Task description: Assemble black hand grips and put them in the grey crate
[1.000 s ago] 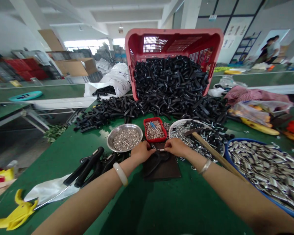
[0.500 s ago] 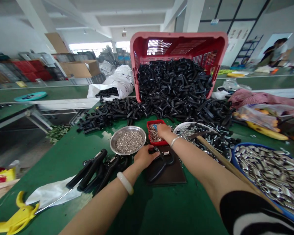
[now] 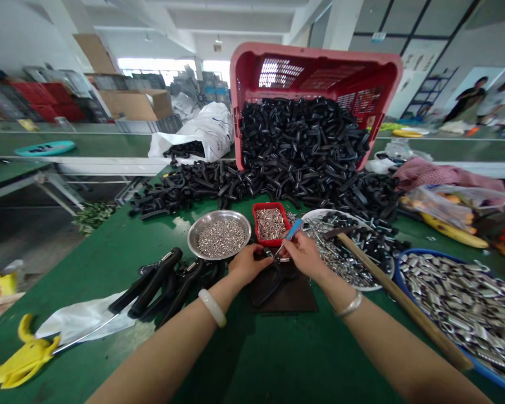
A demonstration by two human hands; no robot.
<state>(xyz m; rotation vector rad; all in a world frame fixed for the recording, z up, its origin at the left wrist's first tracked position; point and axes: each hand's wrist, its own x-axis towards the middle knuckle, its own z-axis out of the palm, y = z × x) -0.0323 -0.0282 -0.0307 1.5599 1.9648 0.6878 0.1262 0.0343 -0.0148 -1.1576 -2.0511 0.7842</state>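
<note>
Left of the dark brown pad (image 3: 290, 300), a round steel dish (image 3: 192, 241) of small silver pieces sits within easy reach. Your left hand (image 3: 249, 265) closes on the curved black plastic handle (image 3: 273, 280) on the pad, apparently to steady it. Your right hand (image 3: 305, 255) firmly holds a slim blue-handled tool (image 3: 293, 229), its tip near the handle's end. Further right of the pad, a white plate (image 3: 374, 287) holds bolts and black pieces, close at hand.

We log a green workbench (image 3: 252, 359): loose black curved handles (image 3: 202, 184), round steel dish (image 3: 219, 235), small red plastic tray (image 3: 270, 222), dark brown square mat (image 3: 283, 297), all lying directly on top.
</note>
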